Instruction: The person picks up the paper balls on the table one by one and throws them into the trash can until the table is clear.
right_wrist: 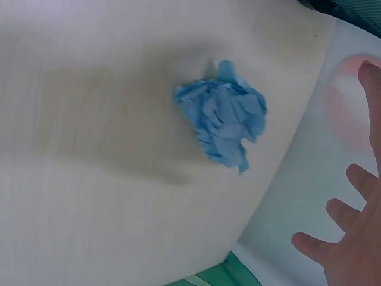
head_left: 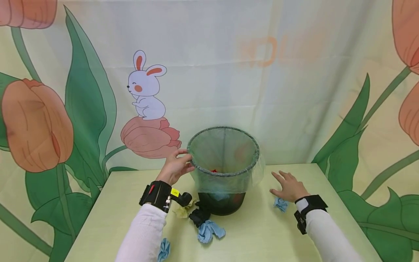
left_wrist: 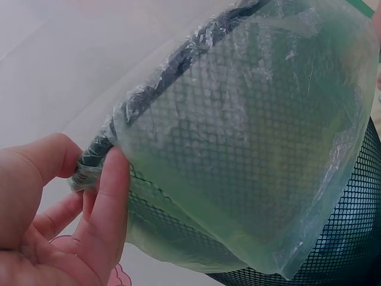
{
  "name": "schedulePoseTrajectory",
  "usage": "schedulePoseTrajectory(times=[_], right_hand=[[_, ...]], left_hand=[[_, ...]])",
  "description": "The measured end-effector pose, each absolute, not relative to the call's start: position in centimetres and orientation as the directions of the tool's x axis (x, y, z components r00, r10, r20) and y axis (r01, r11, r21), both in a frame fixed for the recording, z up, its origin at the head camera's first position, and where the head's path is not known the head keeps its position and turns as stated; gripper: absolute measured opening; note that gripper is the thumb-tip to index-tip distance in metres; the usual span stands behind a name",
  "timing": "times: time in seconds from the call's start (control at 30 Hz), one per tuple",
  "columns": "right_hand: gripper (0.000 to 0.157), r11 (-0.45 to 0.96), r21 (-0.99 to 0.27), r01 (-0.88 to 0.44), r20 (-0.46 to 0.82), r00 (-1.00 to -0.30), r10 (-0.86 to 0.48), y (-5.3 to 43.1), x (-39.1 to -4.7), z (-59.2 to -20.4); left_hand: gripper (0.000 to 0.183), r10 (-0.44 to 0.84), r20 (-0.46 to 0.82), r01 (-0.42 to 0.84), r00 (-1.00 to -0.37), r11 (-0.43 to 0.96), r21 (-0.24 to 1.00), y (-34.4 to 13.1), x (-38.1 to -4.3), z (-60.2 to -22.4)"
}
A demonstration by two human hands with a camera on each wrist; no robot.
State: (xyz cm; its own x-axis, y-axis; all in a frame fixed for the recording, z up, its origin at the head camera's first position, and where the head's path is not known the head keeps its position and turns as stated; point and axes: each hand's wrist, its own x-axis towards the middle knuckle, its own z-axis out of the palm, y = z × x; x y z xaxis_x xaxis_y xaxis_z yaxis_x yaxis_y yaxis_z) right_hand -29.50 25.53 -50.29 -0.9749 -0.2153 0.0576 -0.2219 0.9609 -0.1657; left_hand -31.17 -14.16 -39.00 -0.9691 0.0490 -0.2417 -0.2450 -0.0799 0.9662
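Round dark mesh bin [head_left: 222, 204] with a see-through green plastic liner [head_left: 226, 185], left hand [head_left: 175, 167] pinching its left rim. Right hand [head_left: 289, 186]'s empty, fingers spread. Crumpled blue paper wad [head_left: 281, 205], no clear long axis, sits right of the bin, just near-side of the right hand.

No text can be read: 1 yellow label [head_left: 175, 192] by the left wrist camera [head_left: 186, 199] has marks too small to tell, and orange marks [head_left: 273, 51] on the backdrop [head_left: 209, 83] are blurred.
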Motion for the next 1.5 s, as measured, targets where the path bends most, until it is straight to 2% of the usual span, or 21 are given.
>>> schedulePoseTrajectory(times=[0.67,0.97,1.2,1.37,1.5], right_hand=[[0.067,0.965,-0.204,-0.166,-0.032,-0.984,-0.176,26.2,-26.8,-56.8],[0.063,0.966,-0.216,-0.145,-0.037,-0.987,-0.157,25.8,-25.9,-57.7],[0.05,0.962,-0.241,-0.13,-0.029,-0.99,-0.141,25.4,-25.4,-58.3],[0.03,0.954,-0.256,-0.152,0.019,-0.988,-0.153,25.3,-25.1,-58.6],[0.024,0.945,-0.267,-0.187,0.08,-0.982,-0.171,25.0,-24.7,-58.6]], left_hand=[[0.046,0.042,-0.248,-0.251,-0.968,-0.075,0.965,-14.0,-31.0,-38.8],[0.047,0.042,-0.244,-0.247,-0.969,-0.074,0.966,-14.0,-31.0,-38.8],[0.046,0.04,-0.246,-0.248,-0.968,-0.076,0.966,-14.1,-31.1,-38.8],[0.046,0.041,-0.249,-0.251,-0.968,-0.078,0.965,-14.0,-31.1,-38.8],[0.046,0.039,-0.245,-0.248,-0.969,-0.076,0.966,-14.0,-31.1,-38.8]])
